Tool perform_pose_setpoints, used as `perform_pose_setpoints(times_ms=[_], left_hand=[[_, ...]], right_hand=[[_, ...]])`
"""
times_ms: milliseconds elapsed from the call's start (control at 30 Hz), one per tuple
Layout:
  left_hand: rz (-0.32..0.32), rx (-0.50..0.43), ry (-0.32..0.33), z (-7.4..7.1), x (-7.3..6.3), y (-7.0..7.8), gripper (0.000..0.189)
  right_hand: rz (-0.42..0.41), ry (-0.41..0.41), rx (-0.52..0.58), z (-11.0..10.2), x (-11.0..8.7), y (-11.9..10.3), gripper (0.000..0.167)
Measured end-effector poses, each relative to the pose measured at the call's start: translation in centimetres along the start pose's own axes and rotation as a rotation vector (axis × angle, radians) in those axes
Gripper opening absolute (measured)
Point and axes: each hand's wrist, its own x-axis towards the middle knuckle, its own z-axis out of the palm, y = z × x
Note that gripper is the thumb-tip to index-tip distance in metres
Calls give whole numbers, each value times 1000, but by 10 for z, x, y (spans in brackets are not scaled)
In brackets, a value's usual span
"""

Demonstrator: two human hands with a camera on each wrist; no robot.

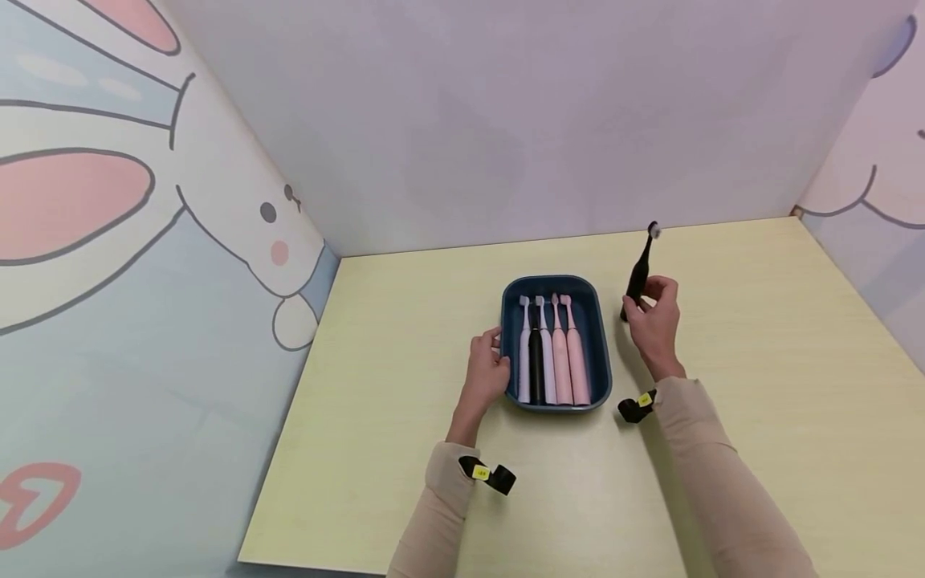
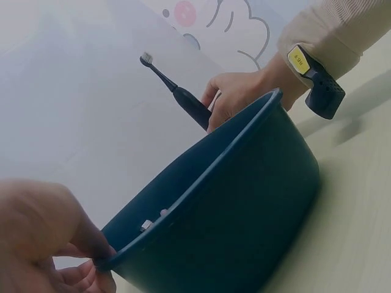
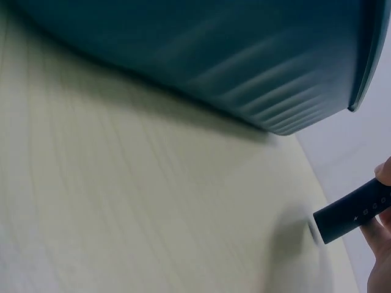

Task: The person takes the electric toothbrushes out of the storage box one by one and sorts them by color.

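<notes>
A pale, wood-grained table (image 1: 390,385) carries a deep, dark blue tray (image 1: 596,353), a rounded rectangle with ribbing on its outer side. The tray's long axis runs away from the person. Beige sleeves (image 1: 711,461) reach in on either side of it.

Inside, five electric toothbrushes lie side by side: from the left, a pale lilac one (image 1: 523,361), a black one (image 1: 535,365), a second lilac one (image 1: 549,369), a pink one (image 1: 560,361) and another pink one (image 1: 577,365). Their heads point to the far end, their handles to the near end, roughly along the tray.

A sixth, the held toothbrush (image 1: 638,277), is off to the tray's right: slim, matt black, with pale bristles and small symbols printed on its handle. It stands steeply tilted, head up, base down; whether the base touches the table I cannot tell.

The right hand (image 1: 656,325) pinches its lower handle between thumb and bent fingers. The left hand (image 1: 486,369) pinches the tray's rim on the left side, wrist low, back of the hand outward.
</notes>
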Motion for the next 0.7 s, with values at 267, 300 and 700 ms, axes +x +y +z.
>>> perform_pose_setpoints(times_ms=[267, 300, 700], left_hand=[[0, 10, 0, 1, 1, 0, 51], [-2, 12, -2, 1, 1, 0, 51], [-5, 28, -1, 2, 2, -3, 50]], right_hand=[[6, 7, 6, 1, 2, 7, 41], [10, 4, 3, 1, 2, 8, 41], [16, -14, -6, -1, -1, 11, 40]])
